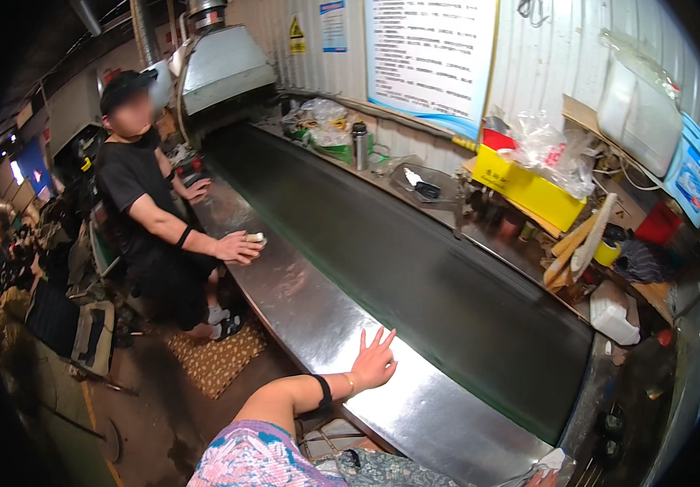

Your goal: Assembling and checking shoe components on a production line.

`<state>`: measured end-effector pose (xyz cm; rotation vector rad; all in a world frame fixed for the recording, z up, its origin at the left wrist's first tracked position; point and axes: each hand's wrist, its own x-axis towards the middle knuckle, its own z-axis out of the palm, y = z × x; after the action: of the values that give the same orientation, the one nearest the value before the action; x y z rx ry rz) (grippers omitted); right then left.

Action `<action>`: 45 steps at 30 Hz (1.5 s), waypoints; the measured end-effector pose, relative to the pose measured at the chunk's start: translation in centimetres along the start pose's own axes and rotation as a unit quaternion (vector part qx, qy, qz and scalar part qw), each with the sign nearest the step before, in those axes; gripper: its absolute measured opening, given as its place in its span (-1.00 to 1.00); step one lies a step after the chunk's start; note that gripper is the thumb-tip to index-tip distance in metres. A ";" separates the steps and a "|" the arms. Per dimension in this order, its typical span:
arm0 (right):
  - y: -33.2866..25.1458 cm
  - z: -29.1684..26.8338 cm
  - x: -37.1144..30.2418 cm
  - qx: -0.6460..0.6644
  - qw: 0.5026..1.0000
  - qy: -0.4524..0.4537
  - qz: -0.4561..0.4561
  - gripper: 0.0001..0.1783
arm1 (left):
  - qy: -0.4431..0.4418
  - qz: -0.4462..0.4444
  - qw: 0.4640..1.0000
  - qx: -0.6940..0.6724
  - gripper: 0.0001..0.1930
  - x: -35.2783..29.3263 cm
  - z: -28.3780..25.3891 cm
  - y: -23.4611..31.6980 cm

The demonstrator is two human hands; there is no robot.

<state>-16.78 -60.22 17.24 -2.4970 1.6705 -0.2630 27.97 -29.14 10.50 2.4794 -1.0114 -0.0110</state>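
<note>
My left hand (376, 365) rests on the shiny metal strip (439, 398) in front of a dark conveyor belt (415, 268). Its fingers are spread and nothing is in them. At the lower right edge, by the strip's near end, my right hand (542, 478) is only partly in view, closed on a crumpled white cloth (554, 460). The belt runs from a grey metal hood (228, 69) at the far left toward the right and shows no pieces on its surface.
Across the strip stands a co-worker (143, 178), one hand (238, 247) by a small pale object (257, 238). Behind the belt are a thermos (359, 146), a black tray (425, 185), a yellow box (525, 188) with plastic bags, and a white jug (613, 312). A patterned mat (216, 357) lies below.
</note>
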 end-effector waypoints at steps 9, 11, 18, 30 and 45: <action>4.3 5.7 2.5 -0.026 0.995 0.093 0.010 -0.47 | 0.048 0.043 0.997 0.035 -0.76 1.8 -1.6 1.2; 5.0 6.6 2.6 -0.035 0.995 0.098 0.003 -0.47 | 0.023 0.109 0.993 0.032 -0.76 0.8 -0.6 1.1; 6.6 7.3 1.7 -0.040 0.994 0.101 0.010 -0.48 | -0.047 0.091 0.994 0.028 -0.79 1.3 0.1 0.8; 5.7 7.6 2.9 -0.046 0.994 0.100 -0.008 -0.45 | -0.013 0.100 0.994 0.040 -0.81 1.2 -0.2 0.2; -0.2 1.1 0.2 0.023 0.998 0.064 -0.015 -0.42 | -0.036 0.105 0.992 0.054 -0.79 1.3 -0.5 1.1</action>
<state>-16.29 -60.36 16.24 -2.5232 1.6520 -0.4679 28.31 -30.53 11.60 2.4705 -1.3328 0.0205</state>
